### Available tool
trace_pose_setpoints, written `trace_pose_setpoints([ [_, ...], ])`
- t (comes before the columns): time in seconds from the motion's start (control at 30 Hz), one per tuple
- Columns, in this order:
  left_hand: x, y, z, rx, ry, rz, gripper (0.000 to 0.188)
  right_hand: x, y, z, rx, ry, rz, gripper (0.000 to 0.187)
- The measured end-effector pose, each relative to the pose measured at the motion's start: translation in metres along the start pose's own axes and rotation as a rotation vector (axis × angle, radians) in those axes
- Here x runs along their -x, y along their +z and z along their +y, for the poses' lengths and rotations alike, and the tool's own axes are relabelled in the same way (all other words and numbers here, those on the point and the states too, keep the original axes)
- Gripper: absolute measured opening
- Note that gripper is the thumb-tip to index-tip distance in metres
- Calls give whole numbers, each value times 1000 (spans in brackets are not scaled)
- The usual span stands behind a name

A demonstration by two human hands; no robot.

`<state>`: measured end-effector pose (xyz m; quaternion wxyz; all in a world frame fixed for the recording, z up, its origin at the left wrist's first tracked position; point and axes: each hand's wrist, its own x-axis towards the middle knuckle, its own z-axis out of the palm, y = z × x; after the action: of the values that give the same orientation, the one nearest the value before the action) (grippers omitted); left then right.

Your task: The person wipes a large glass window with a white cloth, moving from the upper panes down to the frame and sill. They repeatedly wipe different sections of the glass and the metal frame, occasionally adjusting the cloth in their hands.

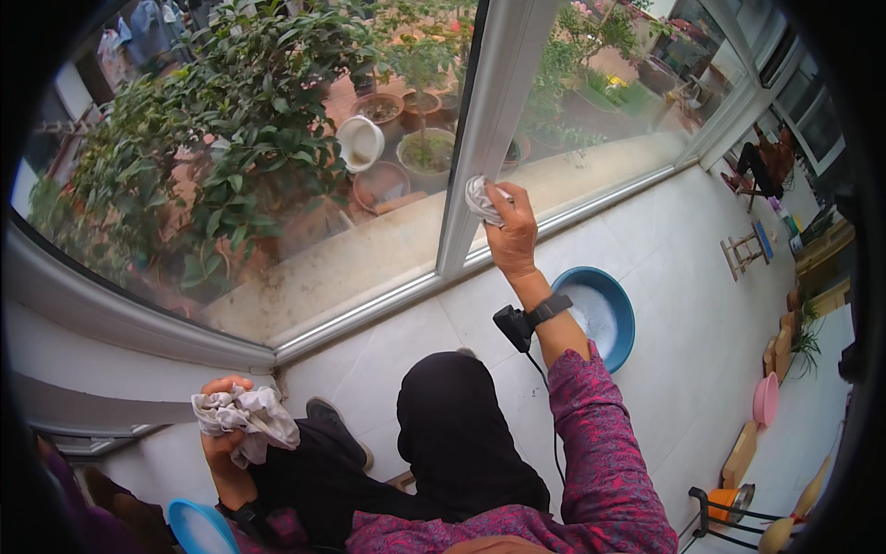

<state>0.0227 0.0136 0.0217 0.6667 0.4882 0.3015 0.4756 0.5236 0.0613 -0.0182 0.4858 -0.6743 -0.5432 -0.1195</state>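
Observation:
My right hand point(513, 226) is raised to the window frame point(459, 217) and closed around a bunched whitish cloth point(484, 200). That cloth lies against the upright white post between two panes. Down at the lower left, my left hand point(221, 443) grips a larger crumpled white rag point(251, 420) beside my knee, apart from the glass. Below my right forearm, a blue basin point(625, 314) with whitish, sudsy-looking water stands on the tiled floor. The window glass point(369, 231) looks hazy and spotted toward its lower part.
A light-blue basin point(198, 528) sits at the lower left edge. To the right are a small stool point(746, 251), a pink basin point(766, 399) and a black metal rack point(729, 522). Another person point(771, 166) sits far right. Potted plants point(425, 152) stand outside.

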Motion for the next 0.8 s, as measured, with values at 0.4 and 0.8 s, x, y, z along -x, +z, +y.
trace_pose_setpoints([
  [0.4, -1, 3, 0, 8, 89, -50, 69, -187, -59, -107, 405, -612, 402, 57],
  [0.8, 3, -14, -5, 22, 83, -72, 70, -151, -69, -92, 109, -500, 282, 57],
])
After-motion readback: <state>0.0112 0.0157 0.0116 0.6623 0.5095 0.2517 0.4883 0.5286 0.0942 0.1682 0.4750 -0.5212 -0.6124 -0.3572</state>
